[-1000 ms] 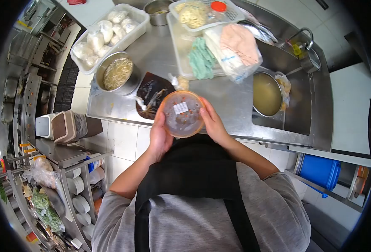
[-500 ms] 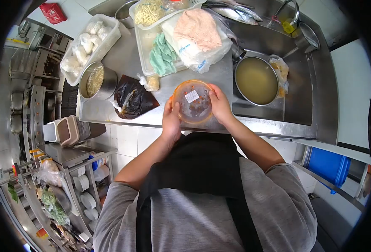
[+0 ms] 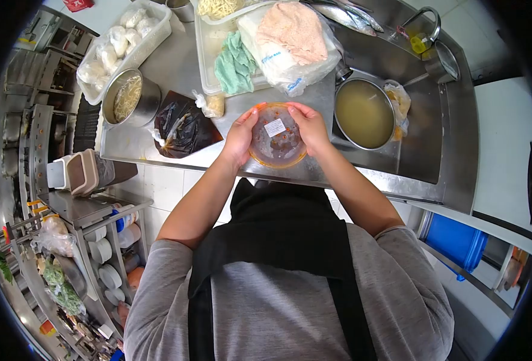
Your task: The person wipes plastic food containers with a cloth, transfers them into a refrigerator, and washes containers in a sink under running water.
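A round plastic tub (image 3: 279, 148) with a clear, droplet-marked lid, an orange rim and a white label sits between my hands near the counter's front edge. My left hand (image 3: 240, 136) closes on its upper left rim, while my right hand (image 3: 310, 126) grips the upper right rim. The fingertips of both hands meet the far edge of the lid. What lies inside the tub is blurred by the lid. Just beyond my left hand are a small tied bag of yellowish food (image 3: 213, 106) and a black plastic bag with dark liquid (image 3: 184, 127).
A pot of noodle-like strands (image 3: 147, 107) and a white basket of bagged pale lumps (image 3: 153, 43) stand left. A green cloth (image 3: 234, 65) and a bag of pink mince (image 3: 291, 33) lie behind. Right, a pot of cloudy liquid (image 3: 365, 114) sits in the sink, whole fish (image 3: 347, 17) behind.
Both hands have shifted to the far side of the tub's rim, the left one moving up from its left side. The view has tilted slightly, so the counter sits higher.
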A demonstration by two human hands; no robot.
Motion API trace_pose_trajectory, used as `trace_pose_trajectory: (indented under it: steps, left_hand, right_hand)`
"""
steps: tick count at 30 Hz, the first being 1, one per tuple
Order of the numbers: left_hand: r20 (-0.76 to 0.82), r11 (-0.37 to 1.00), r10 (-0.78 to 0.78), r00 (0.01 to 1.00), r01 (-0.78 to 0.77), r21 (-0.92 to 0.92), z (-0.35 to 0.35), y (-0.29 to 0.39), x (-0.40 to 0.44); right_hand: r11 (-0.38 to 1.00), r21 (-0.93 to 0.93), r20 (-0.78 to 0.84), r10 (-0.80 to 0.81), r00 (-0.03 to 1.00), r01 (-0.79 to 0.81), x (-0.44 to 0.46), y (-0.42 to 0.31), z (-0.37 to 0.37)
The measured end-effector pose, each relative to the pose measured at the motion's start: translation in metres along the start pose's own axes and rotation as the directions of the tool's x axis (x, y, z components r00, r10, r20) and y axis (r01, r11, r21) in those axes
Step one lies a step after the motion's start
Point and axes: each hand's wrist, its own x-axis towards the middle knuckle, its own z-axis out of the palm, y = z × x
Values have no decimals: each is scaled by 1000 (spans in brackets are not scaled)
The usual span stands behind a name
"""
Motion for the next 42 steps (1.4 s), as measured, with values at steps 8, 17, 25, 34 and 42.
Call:
trace_pose_trajectory:
  steps: [8,17,25,34,42]
  left_hand:
    - [33,987,160,987,-160,10,0,-9,0]
    - [39,956,241,970,-244,162,-4,-12,10]
    - [165,989,6,986,19,-148,-18,-7,15]
    - [295,996,-38,955,12,89,-24,11,15]
    - [15,915,396,918,-393,-96,-11,-30,-3]
  right_hand:
    - [992,11,-49,-124,991,125,-6,1,3]
    - [657,-644,-96,-578,810,393,-17,-3,3]
    - [481,-792,-59,-673,737,376,-19,-4,3]
    - [408,-845,-32,-685,728,346,-26,-11,5]
    - [380,-845,-2,-706,708,376,-32,-16,2]
